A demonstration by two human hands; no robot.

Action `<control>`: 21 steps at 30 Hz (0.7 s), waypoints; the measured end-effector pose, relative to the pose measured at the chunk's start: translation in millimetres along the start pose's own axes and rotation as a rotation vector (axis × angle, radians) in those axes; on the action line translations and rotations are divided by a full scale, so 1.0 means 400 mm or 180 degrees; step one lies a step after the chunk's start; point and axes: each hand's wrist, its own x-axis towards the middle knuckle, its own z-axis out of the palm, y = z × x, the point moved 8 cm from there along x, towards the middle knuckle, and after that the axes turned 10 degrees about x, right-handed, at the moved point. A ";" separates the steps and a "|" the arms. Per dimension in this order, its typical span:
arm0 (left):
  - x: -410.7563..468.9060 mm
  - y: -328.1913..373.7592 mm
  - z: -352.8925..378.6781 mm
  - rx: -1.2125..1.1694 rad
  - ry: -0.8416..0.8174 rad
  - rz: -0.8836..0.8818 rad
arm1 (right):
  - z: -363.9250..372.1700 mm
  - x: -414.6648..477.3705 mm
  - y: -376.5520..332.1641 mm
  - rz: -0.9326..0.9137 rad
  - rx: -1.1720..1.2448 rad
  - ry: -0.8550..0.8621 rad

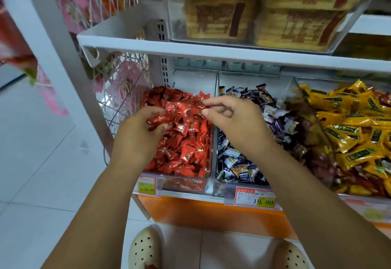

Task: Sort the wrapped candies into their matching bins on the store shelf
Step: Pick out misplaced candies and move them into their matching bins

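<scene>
A clear bin (208, 171) on the lower shelf is piled with red wrapped candies (186, 142). My left hand (139, 129) is over its left side, fingers curled round a few red candies (156, 119). My right hand (230, 116) hovers over the divider between this bin and the middle bin (218, 146), its fingers curled and its fingertips at a red wrapper (204, 102) on top of the pile. The middle bin holds purple, white and blue wrapped candies (239, 163). A third bin to the right holds yellow packets (351, 133) with brown and red ones mixed in.
Price tags (255, 199) hang on the shelf's front rail above an orange base (211, 211). An upper shelf (211, 51) carries clear boxes of yellow packages (275, 13). A wire rack (124, 91) with pink items stands left. My two beige shoes (145, 249) are on the tiled floor.
</scene>
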 end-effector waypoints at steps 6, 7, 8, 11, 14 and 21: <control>-0.007 0.049 -0.009 0.0334 0.0086 0.0385 | -0.121 -0.011 0.016 0.0387 -0.0629 0.0035; -0.016 0.070 -0.009 0.0268 0.0094 0.0484 | -0.155 -0.020 0.025 0.0554 -0.0827 -0.0032; -0.026 0.095 -0.004 0.0181 0.0075 0.0609 | -0.188 -0.032 0.042 0.0771 -0.1077 -0.0184; -0.071 0.180 0.035 -0.0069 -0.0213 0.1063 | -0.249 -0.093 0.101 0.1430 -0.2193 -0.1017; -0.108 0.228 0.110 0.0025 -0.0803 0.1368 | -0.226 -0.147 0.145 0.1646 -0.2720 -0.1785; -0.122 0.210 0.175 0.0411 -0.1296 0.1345 | -0.154 -0.138 0.248 0.1396 -0.3277 -0.2040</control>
